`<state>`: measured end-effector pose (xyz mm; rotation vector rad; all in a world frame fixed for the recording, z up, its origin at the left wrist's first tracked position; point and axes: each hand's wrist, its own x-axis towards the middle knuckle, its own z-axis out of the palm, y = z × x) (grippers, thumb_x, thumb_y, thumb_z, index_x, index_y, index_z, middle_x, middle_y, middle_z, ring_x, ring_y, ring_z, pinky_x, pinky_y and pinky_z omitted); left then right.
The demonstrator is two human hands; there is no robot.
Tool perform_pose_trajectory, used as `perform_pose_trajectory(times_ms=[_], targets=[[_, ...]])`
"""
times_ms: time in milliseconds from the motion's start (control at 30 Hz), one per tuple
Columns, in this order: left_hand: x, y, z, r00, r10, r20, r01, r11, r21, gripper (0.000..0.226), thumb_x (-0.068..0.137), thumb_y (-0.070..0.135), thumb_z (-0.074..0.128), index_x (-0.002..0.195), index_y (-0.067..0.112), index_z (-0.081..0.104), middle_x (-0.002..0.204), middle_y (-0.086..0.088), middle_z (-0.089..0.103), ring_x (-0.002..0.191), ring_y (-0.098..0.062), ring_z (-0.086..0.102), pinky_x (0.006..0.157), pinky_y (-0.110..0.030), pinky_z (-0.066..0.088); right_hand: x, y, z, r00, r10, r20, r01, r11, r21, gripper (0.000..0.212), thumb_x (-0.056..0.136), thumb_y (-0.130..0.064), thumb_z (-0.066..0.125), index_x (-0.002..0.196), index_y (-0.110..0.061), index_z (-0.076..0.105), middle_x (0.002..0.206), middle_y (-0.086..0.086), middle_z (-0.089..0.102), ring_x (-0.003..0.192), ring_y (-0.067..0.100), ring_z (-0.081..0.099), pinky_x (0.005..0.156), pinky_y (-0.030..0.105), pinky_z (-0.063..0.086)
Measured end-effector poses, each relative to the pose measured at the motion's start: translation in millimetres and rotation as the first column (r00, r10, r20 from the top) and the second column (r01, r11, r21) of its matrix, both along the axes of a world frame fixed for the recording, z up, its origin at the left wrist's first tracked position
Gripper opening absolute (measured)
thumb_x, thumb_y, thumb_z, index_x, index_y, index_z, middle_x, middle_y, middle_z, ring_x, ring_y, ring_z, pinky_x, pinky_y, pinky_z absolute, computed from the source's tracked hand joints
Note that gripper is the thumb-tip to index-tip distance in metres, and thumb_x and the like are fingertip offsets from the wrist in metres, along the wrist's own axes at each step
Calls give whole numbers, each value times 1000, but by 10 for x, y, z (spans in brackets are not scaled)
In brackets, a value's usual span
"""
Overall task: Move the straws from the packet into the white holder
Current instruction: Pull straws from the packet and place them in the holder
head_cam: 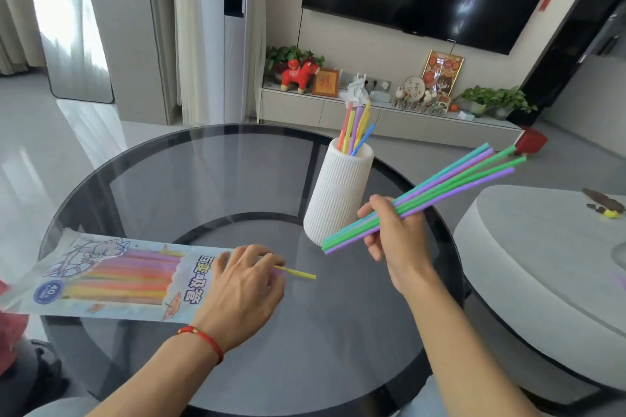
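A clear printed straw packet lies flat at the table's left, still holding several red, orange, yellow and purple straws. My left hand presses down on its open right end, where one yellow straw sticks out from under the fingers. My right hand grips a bundle of green, teal and purple straws, tilted up to the right, just to the right of the white ribbed holder. The holder stands upright with several coloured straws in it.
The round dark glass table carries the packet and holder. A grey rounded stool or table stands close on the right. Beyond are a low TV cabinet with ornaments and plants, and a wall television.
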<state>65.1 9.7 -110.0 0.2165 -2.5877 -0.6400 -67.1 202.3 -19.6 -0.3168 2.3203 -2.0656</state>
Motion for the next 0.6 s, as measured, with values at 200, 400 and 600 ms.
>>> perform_pose_trajectory(times_ms=[200,400,600], targets=[[32,-21,81,993,-36,-116,47,995,91,21,88,36,61,104,23,68,105,5,62,102,-20,53,92,-44,47,-289,-99,642,993,-118,27,118,892,-436,29,97,-14,59,70,-7,67,49,1,60,36,14,46,33,21,33],[56,-28,125,994,-22,-109,35,993,115,17,88,31,70,104,26,68,107,8,61,105,-19,52,92,-42,46,-552,-215,957,957,-260,-128,217,936,-276,23,90,-16,58,72,-10,71,43,-1,60,34,15,50,38,24,44],[60,-35,142,996,11,-93,-1,994,105,21,83,43,62,100,32,68,106,12,61,105,-17,51,92,-40,42,-685,-364,1008,929,-216,-302,215,976,-37,23,89,-15,63,68,-11,73,49,0,68,37,15,60,42,27,52]])
